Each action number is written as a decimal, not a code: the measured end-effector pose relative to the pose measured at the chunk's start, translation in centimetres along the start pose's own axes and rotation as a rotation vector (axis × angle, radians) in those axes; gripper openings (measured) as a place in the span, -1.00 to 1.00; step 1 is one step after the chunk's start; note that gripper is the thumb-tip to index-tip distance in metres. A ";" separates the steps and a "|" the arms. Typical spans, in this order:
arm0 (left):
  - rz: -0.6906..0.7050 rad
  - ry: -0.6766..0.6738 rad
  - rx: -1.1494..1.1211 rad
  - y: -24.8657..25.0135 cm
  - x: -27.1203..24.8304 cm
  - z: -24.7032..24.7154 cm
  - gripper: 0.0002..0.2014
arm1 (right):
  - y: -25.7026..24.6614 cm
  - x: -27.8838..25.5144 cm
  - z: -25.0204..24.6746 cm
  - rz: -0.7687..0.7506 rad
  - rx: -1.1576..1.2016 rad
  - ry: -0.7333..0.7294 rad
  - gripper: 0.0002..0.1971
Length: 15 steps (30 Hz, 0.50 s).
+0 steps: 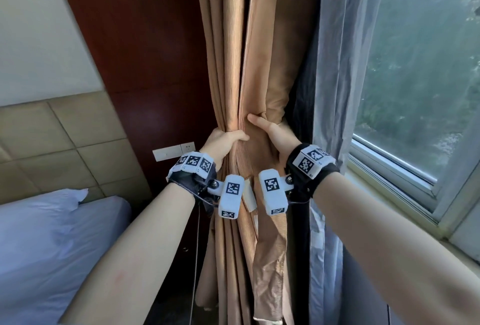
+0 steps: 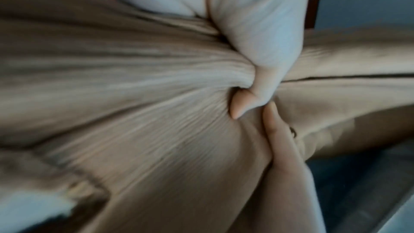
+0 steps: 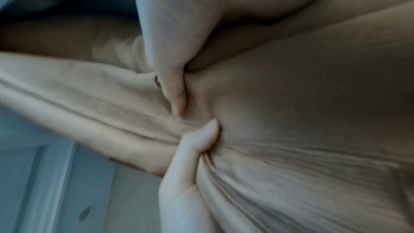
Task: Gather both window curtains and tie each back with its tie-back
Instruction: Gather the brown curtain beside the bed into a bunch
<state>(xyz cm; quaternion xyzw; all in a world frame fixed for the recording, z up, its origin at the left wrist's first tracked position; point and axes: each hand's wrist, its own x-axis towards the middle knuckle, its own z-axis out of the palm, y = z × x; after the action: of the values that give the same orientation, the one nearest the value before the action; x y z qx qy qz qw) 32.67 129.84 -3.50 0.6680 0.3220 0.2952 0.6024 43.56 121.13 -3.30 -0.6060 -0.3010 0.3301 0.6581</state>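
Both hands are gathering the tan curtain (image 1: pixel 235 70): left hand (image 1: pixel 225 143) clenched around the folds, right hand (image 1: pixel 275 135) gripping them too; next the tie-back must be found

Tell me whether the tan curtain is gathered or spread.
Gathered: the tan curtain is bunched into folds, gripped by the left hand and right hand.

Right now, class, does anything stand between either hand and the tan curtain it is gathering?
Nothing visible does. The left hand already grips the bunched tan curtain, and the right hand holds its folds from the window side. The grey sheer curtain hangs apart, further right. No tie-back is identifiable.
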 end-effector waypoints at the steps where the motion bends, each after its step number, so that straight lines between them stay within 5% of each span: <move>1: -0.041 -0.017 -0.024 0.0 0.0 -0.2 -0.84 | -0.1 0.0 -0.1 0.034 -0.005 -0.038 -0.41; 4: -0.161 -0.126 -0.090 0.1 0.2 -0.6 -0.81 | -0.1 0.1 -0.5 0.072 -0.027 -0.133 -0.29; 8: -0.239 -0.200 -0.151 0.2 0.2 -0.7 -0.84 | 0.3 -0.1 -0.7 0.063 0.029 -0.196 -0.48; 12: -0.046 -0.190 -0.050 0.4 0.1 0.4 -0.84 | 0.7 0.3 -0.9 0.005 0.063 -0.055 -0.72; 15: 0.081 -0.230 0.095 0.3 0.2 1.4 -0.55 | 1.0 1.0 -1.2 -0.050 0.059 0.007 -0.75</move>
<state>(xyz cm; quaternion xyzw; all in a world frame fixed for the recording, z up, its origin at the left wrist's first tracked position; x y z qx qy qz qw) 33.92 129.17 -3.37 0.7378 0.2370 0.2251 0.5906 45.06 121.22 -4.37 -0.5798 -0.3037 0.3201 0.6849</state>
